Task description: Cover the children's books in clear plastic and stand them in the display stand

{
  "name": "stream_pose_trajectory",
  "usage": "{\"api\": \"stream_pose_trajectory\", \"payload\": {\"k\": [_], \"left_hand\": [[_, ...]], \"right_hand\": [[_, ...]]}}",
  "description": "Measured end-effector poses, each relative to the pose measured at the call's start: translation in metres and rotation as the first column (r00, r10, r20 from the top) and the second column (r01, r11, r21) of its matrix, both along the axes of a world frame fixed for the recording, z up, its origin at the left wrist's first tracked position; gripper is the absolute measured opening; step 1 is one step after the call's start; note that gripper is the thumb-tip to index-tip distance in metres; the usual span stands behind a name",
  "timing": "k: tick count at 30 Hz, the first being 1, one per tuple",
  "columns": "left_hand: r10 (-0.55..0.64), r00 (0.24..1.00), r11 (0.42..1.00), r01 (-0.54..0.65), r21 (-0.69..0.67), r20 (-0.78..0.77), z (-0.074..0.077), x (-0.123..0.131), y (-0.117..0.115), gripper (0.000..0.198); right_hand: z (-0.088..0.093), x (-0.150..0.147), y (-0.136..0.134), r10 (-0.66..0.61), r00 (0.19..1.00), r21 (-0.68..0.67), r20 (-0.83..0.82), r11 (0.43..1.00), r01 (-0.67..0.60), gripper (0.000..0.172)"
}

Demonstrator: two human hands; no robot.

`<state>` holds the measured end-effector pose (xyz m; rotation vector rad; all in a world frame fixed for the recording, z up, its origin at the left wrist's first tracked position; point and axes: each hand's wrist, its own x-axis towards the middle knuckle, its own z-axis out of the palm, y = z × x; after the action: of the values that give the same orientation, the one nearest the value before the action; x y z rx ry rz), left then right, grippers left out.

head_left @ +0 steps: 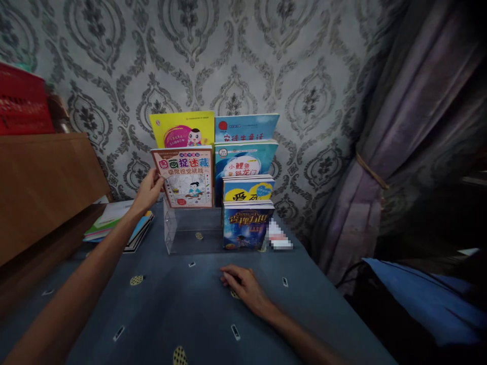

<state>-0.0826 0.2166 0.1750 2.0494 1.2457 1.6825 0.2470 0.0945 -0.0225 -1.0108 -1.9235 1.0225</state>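
At the left edge of a brown-bordered picture book (189, 195), my left hand (150, 188) is closed, thumb and fingers pinching its side. That book stands upright in the left half of a clear acrylic tiered rack (190, 238), in front of a yellow book (160, 126). The rack's lower left tier shows bare acrylic. Its right half carries a blue book (247, 124), a teal book (266, 157), a blue-and-yellow book (249, 188) and a dark blue book (243, 233) at the front. My right hand (247, 290) hovers or rests low over the table, loosely curled, holding nothing.
A stack of books (139, 230) lies left of the rack, beneath my left forearm. A wooden cabinet (45, 187) with a red box (25, 101) on it stands at the left. A patterned blue cloth covers the table (160, 314). A tied curtain (353, 203) hangs at the right.
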Motion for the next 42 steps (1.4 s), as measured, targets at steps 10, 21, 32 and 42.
{"api": "stream_pose_trajectory", "payload": {"k": [10,21,32,42], "left_hand": [[-0.025,0.999,1.000,0.025,-0.003,-0.026,-0.004,0.000,-0.003,0.041],[-0.030,0.999,0.999,0.030,0.040,-0.019,-0.005,0.004,-0.011,0.046],[0.029,1.000,0.999,-0.029,0.026,-0.007,-0.004,0.002,0.005,0.042],[0.087,0.996,0.995,-0.087,0.049,-0.012,-0.006,0.002,0.015,0.034]], "right_hand": [[0.009,-0.002,-0.002,0.012,0.999,-0.016,-0.047,1.000,-0.013,0.039],[0.007,-0.003,-0.001,0.013,0.999,-0.018,-0.043,1.000,-0.014,0.039],[0.008,-0.001,0.000,0.036,0.998,-0.027,-0.047,0.999,-0.037,0.041],[0.012,0.000,-0.002,0.041,0.999,-0.009,-0.026,0.999,-0.042,0.040]]}}
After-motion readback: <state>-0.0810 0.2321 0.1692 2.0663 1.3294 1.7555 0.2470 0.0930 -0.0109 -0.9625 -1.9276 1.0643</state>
